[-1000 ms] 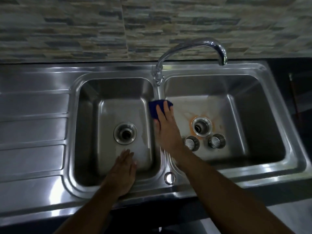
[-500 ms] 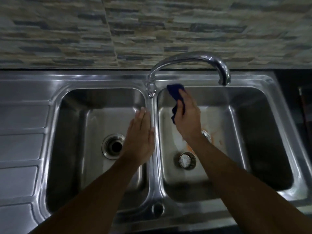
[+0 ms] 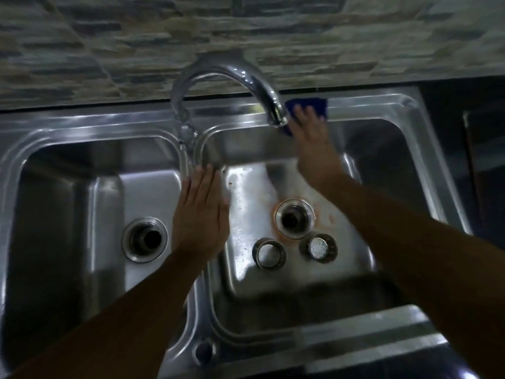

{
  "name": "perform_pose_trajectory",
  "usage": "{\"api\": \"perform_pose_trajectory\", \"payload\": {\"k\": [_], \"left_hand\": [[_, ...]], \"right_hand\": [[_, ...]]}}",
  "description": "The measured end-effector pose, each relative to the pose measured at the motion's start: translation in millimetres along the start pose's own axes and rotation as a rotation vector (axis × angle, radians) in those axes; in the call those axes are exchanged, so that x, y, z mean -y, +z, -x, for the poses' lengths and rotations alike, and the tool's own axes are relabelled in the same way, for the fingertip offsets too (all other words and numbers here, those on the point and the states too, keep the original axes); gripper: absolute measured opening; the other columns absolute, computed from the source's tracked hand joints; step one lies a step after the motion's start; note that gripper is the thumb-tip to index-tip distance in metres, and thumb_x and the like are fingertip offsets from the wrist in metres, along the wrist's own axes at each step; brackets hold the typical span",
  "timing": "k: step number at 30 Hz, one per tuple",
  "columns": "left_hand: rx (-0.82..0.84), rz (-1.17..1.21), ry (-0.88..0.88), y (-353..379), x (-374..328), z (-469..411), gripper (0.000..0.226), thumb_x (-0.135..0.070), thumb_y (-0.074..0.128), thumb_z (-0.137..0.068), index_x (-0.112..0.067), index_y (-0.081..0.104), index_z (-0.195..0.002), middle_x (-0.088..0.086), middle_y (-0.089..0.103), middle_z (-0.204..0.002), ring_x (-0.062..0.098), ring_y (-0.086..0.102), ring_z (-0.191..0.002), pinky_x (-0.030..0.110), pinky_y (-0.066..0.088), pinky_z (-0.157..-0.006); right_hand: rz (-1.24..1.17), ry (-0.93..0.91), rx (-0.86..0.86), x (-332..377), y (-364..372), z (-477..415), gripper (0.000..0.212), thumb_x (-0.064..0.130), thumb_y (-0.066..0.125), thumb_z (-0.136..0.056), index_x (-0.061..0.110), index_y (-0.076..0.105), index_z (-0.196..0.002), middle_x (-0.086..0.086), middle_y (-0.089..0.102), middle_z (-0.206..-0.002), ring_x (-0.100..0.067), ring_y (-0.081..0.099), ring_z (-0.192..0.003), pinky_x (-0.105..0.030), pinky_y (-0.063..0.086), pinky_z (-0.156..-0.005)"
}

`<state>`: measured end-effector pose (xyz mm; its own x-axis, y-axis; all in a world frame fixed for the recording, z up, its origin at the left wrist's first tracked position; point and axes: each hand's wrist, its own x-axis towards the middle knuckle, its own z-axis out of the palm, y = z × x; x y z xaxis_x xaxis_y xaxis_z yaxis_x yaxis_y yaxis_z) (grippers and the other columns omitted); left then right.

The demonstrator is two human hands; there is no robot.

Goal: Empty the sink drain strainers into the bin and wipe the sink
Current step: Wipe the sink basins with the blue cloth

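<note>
The steel double sink (image 3: 382,105) fills the view. My right hand (image 3: 314,143) presses a blue cloth (image 3: 318,105) flat against the back rim of the right basin, just right of the tap spout. My left hand (image 3: 200,214) lies flat with straight fingers on the divider between the two basins. Two round strainers (image 3: 269,253) (image 3: 319,247) sit loose on the floor of the right basin, in front of its open drain (image 3: 293,218), which is ringed by an orange stain. The left basin's drain (image 3: 144,239) is open too.
The curved chrome tap (image 3: 232,75) arches over the divider, its spout right beside my right hand. A stone-pattern tiled wall (image 3: 246,28) rises behind the sink. Dark counter (image 3: 478,132) lies to the right. A small round hole (image 3: 203,351) sits in the front rim.
My right hand has carried the cloth from the right basin's back left corner up and rightwards onto the back rim, past the spout. My left hand stays on the divider. The camera moved closer.
</note>
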<state>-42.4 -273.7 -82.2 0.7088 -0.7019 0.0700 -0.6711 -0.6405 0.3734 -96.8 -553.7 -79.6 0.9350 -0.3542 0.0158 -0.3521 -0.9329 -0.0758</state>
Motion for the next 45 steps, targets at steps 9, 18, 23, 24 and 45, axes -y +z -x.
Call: {"api": "perform_pose_trajectory", "payload": {"k": [9,18,23,24,45], "left_hand": [[-0.075,-0.049,0.019,5.1,-2.9,-4.0,0.049,-0.021,0.038,-0.104,0.000,0.043,-0.148,0.019,0.042,-0.155,0.032,0.030,-0.151,0.049,0.022,-0.125],[-0.119,-0.007,0.009,5.5,-3.1,-4.3,0.045,-0.017,0.041,-0.102,0.000,0.052,-0.142,0.017,0.046,-0.153,0.031,0.032,-0.150,0.049,0.024,-0.124],[-0.087,-0.056,0.013,4.8,-4.6,-4.8,0.045,-0.018,0.039,-0.101,0.001,0.055,-0.138,0.018,0.046,-0.153,0.034,0.031,-0.150,0.046,0.019,-0.127],[-0.078,-0.066,0.012,4.2,-5.5,-4.7,0.046,-0.018,0.038,-0.101,0.002,0.055,-0.139,0.019,0.045,-0.153,0.034,0.031,-0.150,0.046,0.018,-0.127],[0.113,0.007,-0.077,-15.9,-32.3,121.0,0.060,-0.027,0.026,-0.101,0.002,0.031,-0.153,0.022,0.022,-0.164,0.035,0.015,-0.155,0.050,0.009,-0.127]], "right_hand": [[-0.070,0.649,0.017,-94.1,-19.2,-1.7,0.072,0.012,0.052,-0.098,0.009,0.015,-0.159,-0.020,0.007,-0.167,-0.040,0.003,-0.154,-0.056,0.003,-0.125],[-0.020,-0.053,0.031,-9.7,-4.2,-1.0,0.094,0.002,0.067,-0.084,0.011,0.011,-0.160,-0.015,0.005,-0.168,-0.036,0.001,-0.155,-0.049,0.002,-0.127],[0.113,0.127,0.115,-109.0,-20.9,15.6,0.095,0.007,0.067,-0.086,0.011,0.007,-0.160,-0.018,0.001,-0.167,-0.038,0.001,-0.154,-0.048,0.001,-0.126],[0.127,0.193,0.143,-132.1,-28.8,20.5,0.094,0.010,0.069,-0.087,0.009,0.009,-0.160,-0.020,0.003,-0.167,-0.040,0.004,-0.154,-0.049,0.002,-0.125],[-0.104,0.535,0.160,-106.9,-47.8,335.5,0.070,0.001,0.060,-0.088,0.006,0.035,-0.153,-0.019,0.018,-0.165,-0.037,0.011,-0.154,-0.053,0.014,-0.125]]}}
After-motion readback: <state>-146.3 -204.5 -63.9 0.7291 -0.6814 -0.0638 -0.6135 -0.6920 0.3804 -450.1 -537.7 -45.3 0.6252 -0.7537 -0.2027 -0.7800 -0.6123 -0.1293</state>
